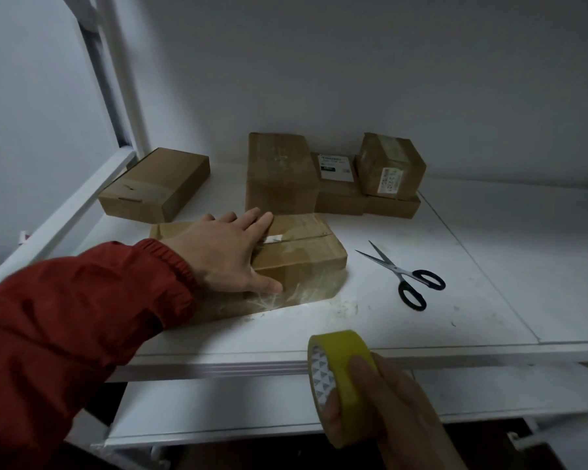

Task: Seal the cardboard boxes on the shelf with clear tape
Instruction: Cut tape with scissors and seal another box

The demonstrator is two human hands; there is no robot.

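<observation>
We are standing at a white shelf (pixel 472 266) with brown boxes on it. Far to the left, at the back, a flat box (pixel 153 184) is lying by the shelf post. A band of tape is showing across it, so we are guessing it is done.

Next, our left hand (pixel 224 252) is lying flat on the near box (pixel 306 252), fingers straight on the lid and thumb down the front side, keeping it steady. A line is running down the middle of the lid, with a small white scrap on it. Shiny tape is crinkling on the front, so we are thinking this box is only partly closed.

Behind it, a tall box (pixel 280 171), a labelled box (pixel 336 184) and a small box (pixel 391 164) are looking shiny. Maybe they are taped; we cannot tell.

At the front, our right hand (pixel 387 412) is wrapping round the tape roll (pixel 340 378), holding it in the air, well apart from the near box. No loose tape end is showing, so pulling, sticking and cutting are all waiting.

Furthest right, the scissors (pixel 404 273) are lying on the shelf with blades apart, touching nothing else.
</observation>
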